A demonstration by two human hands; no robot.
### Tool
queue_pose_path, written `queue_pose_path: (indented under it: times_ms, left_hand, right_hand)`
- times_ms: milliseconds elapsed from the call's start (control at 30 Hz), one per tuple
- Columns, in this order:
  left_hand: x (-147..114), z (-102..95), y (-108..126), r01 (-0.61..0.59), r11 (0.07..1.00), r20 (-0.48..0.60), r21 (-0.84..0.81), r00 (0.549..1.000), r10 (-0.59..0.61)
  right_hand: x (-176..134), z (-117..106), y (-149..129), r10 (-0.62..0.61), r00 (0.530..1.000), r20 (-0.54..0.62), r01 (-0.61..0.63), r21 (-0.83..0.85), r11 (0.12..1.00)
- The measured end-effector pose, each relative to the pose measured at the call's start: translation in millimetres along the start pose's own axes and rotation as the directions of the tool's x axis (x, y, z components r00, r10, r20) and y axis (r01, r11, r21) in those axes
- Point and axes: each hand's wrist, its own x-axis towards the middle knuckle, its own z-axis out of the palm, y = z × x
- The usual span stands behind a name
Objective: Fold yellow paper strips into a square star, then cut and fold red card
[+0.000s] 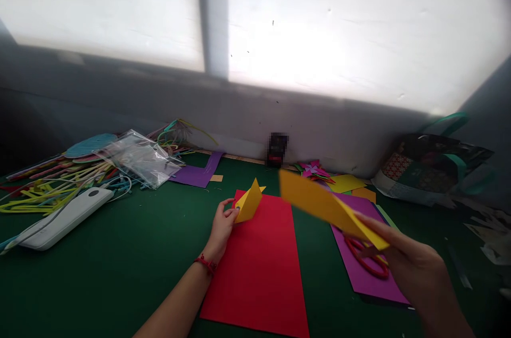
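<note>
My left hand (222,226) pinches a small folded yellow paper (249,204), its pointed flaps standing up. This is held over the far left part of a red paper sheet (259,269) lying on the green table. Off to the right, my right hand (415,261) grips a longer folded piece of yellow paper (319,202), slightly blurred, raised above the table. Below that hand, red-handled scissors (373,269) rest on purple paper (351,269); their blades are hidden.
To the left are a white power strip (67,218), a clear plastic bag (139,157) and bundled pipe cleaners (80,183). Purple paper scraps (195,174) and a pink paper star (313,169) lie at the back. A patterned bag (423,167) stands at the right.
</note>
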Motion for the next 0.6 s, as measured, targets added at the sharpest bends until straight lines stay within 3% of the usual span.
queue_pose_path:
  times_ms: [100,200,233,333,433,467,500,567,600]
  left_hand:
    - [-1,-0.6,1,0.063,0.991,0.021,-0.118,0.998,-0.061]
    - [-3,0.7,3,0.084,0.983,0.059,-0.165,0.995,-0.075]
    - [-3,1.5,4,0.087,0.983,0.064,-0.164,0.995,-0.077]
    - [-6,4.3,7,0.109,0.980,0.102,-0.164,0.990,-0.093]
    - [-9,7.4,8,0.108,0.978,0.107,-0.177,0.990,-0.090]
    - [-10,8.2,9,0.109,0.978,0.116,-0.180,0.989,-0.089]
    - [-11,9.0,9,0.120,0.977,0.140,-0.177,0.985,-0.095]
    - [-12,10.2,9,0.137,0.976,0.215,-0.167,0.972,-0.100]
    - [-12,10.5,10,0.131,0.977,0.238,-0.167,0.967,-0.089]
  right_hand:
    - [-1,3,1,-0.009,0.955,0.297,-0.020,0.094,0.995]
    - [0,8,4,0.017,0.994,0.108,-0.021,0.036,0.999]
    - [0,10,5,0.021,0.995,0.098,-0.025,0.034,0.999]
    - [0,16,13,-0.024,0.974,0.226,-0.008,0.138,0.990]
    - [0,21,23,0.012,0.997,-0.075,-0.007,0.075,0.997]
    - [0,21,26,0.021,0.995,-0.101,-0.015,0.065,0.998]
    - [-1,22,28,0.020,0.999,-0.038,-0.017,0.100,0.995]
    - [-1,22,31,-0.051,0.979,0.199,0.015,0.175,0.984]
    - [-1,22,31,-0.067,0.977,0.203,0.038,0.145,0.989]
